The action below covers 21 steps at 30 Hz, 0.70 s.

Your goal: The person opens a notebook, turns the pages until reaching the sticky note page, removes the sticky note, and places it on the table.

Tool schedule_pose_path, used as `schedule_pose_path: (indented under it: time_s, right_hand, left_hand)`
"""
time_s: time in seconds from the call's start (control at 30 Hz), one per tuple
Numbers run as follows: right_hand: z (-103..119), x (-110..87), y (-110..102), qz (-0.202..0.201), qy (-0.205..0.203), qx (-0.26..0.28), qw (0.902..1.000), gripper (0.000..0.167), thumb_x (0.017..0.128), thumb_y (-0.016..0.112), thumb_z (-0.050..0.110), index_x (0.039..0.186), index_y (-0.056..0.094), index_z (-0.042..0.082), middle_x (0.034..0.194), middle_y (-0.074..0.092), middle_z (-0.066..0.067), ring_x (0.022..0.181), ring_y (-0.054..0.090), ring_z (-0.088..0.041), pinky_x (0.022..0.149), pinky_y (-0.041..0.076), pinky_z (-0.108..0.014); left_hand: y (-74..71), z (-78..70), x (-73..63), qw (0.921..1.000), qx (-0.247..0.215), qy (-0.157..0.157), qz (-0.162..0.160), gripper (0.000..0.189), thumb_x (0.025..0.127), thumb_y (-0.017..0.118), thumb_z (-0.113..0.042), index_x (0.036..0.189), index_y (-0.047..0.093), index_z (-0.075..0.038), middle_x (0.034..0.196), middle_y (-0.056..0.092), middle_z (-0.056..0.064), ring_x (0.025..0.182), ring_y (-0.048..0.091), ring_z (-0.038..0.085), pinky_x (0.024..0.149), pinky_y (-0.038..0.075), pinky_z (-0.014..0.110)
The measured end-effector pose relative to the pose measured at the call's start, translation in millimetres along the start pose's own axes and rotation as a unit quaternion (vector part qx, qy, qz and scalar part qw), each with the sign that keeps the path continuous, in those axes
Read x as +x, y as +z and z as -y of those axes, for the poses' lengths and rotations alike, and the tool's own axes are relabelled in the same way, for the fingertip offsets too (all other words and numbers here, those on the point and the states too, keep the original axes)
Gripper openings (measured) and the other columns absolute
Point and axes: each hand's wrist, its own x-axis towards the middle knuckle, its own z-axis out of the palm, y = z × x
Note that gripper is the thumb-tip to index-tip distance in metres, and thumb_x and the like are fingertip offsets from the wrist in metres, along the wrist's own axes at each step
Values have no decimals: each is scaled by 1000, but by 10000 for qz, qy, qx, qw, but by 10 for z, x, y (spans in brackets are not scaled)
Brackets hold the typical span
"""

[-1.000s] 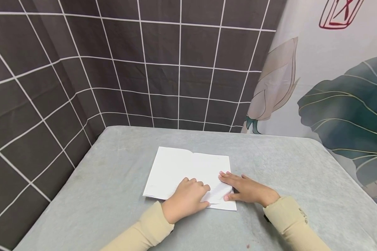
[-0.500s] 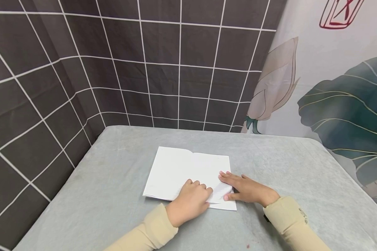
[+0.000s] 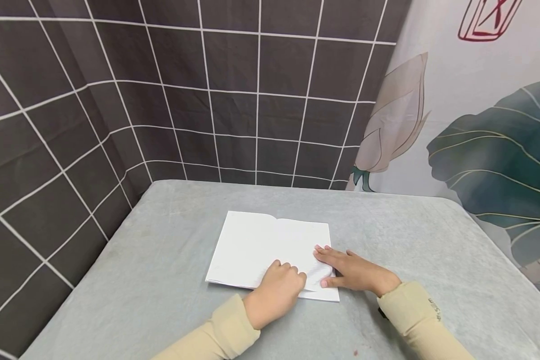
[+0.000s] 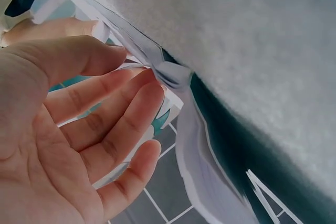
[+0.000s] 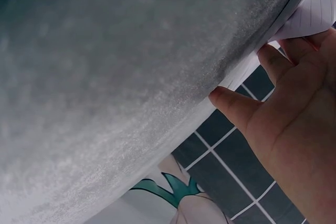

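An open notebook (image 3: 252, 240) with white pages lies on the grey-covered table. At its lower middle edge is my left hand (image 3: 276, 292), fingers curled. The left wrist view shows the thumb and index finger pinching a creased page (image 4: 173, 74); the exact contact is partly hidden. My right hand (image 3: 355, 272) rests on the right-hand page with its fingers spread, the thumb near the lower right corner. That page's lower part is folded over, with the sheet beneath showing along the bottom. Faint lines mark the paper (image 5: 312, 11) by the right fingers.
The table (image 3: 162, 235) is covered in grey cloth and extends around the notebook. Behind it and to the left hangs a dark curtain (image 3: 234, 115) with a white grid. A pale curtain (image 3: 400, 165) with leaf and flower prints hangs at the right.
My left hand has slid a little to the right along the lower part of the notebook, its fingers more curled. The right hand has stayed in place.
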Motion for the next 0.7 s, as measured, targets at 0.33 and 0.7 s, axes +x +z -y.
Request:
schedule_pose_path:
  time_s: [0.33, 0.7]
  right_hand:
    - [8, 0, -1, 36, 48, 12, 10000, 82, 86, 58, 57, 148, 36, 9, 156, 31, -10, 142, 29, -37, 105, 19, -70]
    - [-10, 7, 19, 41, 20, 9, 10000, 81, 86, 58, 57, 148, 36, 9, 156, 31, -11, 142, 28, -37, 105, 19, -70]
  left_hand:
    - [-11, -33, 20, 9997, 193, 170, 60, 5, 80, 73, -15, 84, 74, -13, 71, 68, -2, 61, 58, 8, 56, 43, 22]
    - [-10, -65, 43, 9992, 332, 180, 108, 5, 78, 74, -17, 83, 74, -15, 70, 68, -3, 60, 58, 8, 57, 42, 23]
